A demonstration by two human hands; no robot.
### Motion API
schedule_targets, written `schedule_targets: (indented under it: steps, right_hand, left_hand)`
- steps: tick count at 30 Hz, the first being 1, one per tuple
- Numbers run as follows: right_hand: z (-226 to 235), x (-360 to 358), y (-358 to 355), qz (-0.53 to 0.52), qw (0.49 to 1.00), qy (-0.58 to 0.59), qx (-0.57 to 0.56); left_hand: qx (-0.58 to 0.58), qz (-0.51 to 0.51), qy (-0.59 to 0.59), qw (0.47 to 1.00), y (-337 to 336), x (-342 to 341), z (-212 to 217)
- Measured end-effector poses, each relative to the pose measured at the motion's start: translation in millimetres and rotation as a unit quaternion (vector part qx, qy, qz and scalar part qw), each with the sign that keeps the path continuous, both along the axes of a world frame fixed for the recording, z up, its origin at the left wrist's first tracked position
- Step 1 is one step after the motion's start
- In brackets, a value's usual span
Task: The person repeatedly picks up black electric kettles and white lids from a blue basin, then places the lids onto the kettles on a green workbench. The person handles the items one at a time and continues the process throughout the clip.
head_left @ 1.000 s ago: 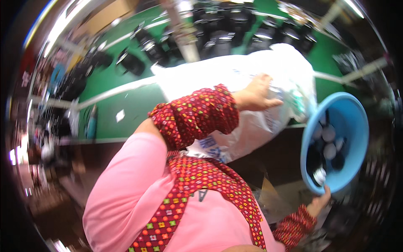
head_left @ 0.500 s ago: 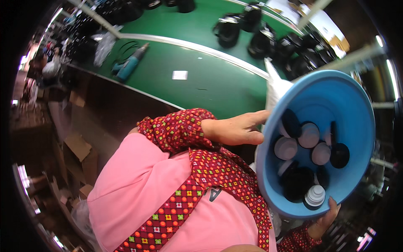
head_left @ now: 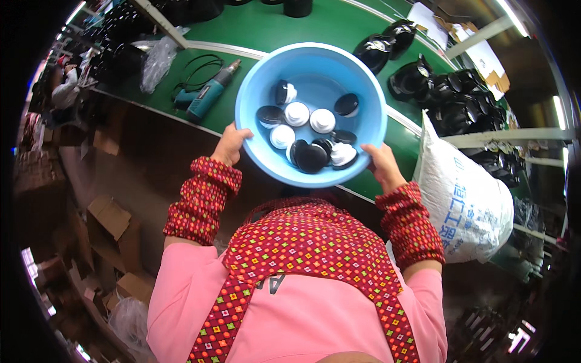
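Observation:
A round light-blue plastic basin [head_left: 257, 81] is held up in front of me, over the near edge of the green workbench. My left hand [head_left: 232, 144] grips its rim on the left, and my right hand [head_left: 384, 166] grips the rim on the lower right, thumb on top. Inside lie several round caps with black discs and stepped white stems. Some show a white side, like this white-faced cap [head_left: 322, 121]; others lie black side up, like this black cap [head_left: 311, 158]. The fingers under the rim are mostly hidden.
A teal power tool [head_left: 207, 98] with a black cord lies on the green bench [head_left: 257, 29] at left, beside a clear plastic bag [head_left: 160, 65]. Glossy black housings [head_left: 411, 78] stand at right. A full white sack [head_left: 463, 199] is right of me; cardboard boxes [head_left: 115, 230] sit lower left.
The basin has swung from the right to the middle, over the bench edge. My left hand, earlier reaching toward its side with fingers extended, now grips the rim. The white sack has come into fuller view.

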State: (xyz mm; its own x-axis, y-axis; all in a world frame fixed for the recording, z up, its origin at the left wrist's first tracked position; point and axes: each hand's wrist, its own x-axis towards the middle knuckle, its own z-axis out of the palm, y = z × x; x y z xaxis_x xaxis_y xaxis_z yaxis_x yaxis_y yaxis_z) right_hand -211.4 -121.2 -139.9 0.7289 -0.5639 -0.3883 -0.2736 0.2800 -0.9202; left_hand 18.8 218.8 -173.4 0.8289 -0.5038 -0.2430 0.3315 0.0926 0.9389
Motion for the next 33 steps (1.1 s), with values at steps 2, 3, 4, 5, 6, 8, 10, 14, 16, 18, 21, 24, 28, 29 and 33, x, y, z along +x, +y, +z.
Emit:
schedule_targets:
  steps: [2,3,4,5,6,8,10,14,16,18,21,24,28,29,33]
  right_hand:
    - [-10,33,8,0.032,0.999,0.013,0.011]
    - [-12,49,9,0.054,0.998,0.02,0.016]
    - [-14,62,10,0.077,0.996,0.027,0.019]
    - [-14,74,14,0.1,0.994,0.033,0.023]
    - [-10,87,22,0.09,0.986,0.058,-0.126]
    - [2,103,48,0.07,0.904,0.118,-0.405]
    - [45,118,90,0.144,0.812,-0.04,-0.563]
    - [53,136,118,0.402,0.647,-0.082,-0.643]
    - [47,149,119,0.437,0.625,-0.018,-0.647]
    - [26,163,130,0.471,0.604,0.077,-0.639]
    - [8,191,138,0.539,0.563,0.179,-0.6]
    - [-27,204,119,0.489,0.577,0.124,-0.643]
    - [-37,191,127,0.475,0.618,0.09,-0.62]
    - [-34,189,129,0.423,0.589,0.066,-0.685]
    - [-14,172,132,0.374,0.615,0.011,-0.694]
  left_hand:
    - [0.022,0.036,0.014,0.999,11,25,-11]
    - [0.021,0.037,0.011,0.999,16,41,-13]
    - [0.019,0.04,0.008,0.999,22,56,-17]
    - [0.05,0.061,0.013,0.997,29,73,-17]
    - [0.042,0.078,0.001,0.996,38,87,-19]
    - [0.067,0.102,0.004,0.993,53,104,-19]
    - [0.098,0.16,0.041,0.981,90,126,-18]
    - [0.383,0.262,-0.26,0.847,49,113,3]
    - [0.484,0.23,-0.595,0.599,3,66,33]
    - [0.41,-0.051,-0.517,0.75,-10,40,31]
    - [0.43,-0.147,-0.479,0.751,-21,15,10]
    - [0.484,-0.221,-0.423,0.733,-55,23,5]
    - [0.515,-0.176,-0.427,0.722,-75,-2,-11]
    - [0.496,-0.16,-0.434,0.735,-75,3,-21]
    - [0.464,-0.122,-0.421,0.77,-62,-4,-38]
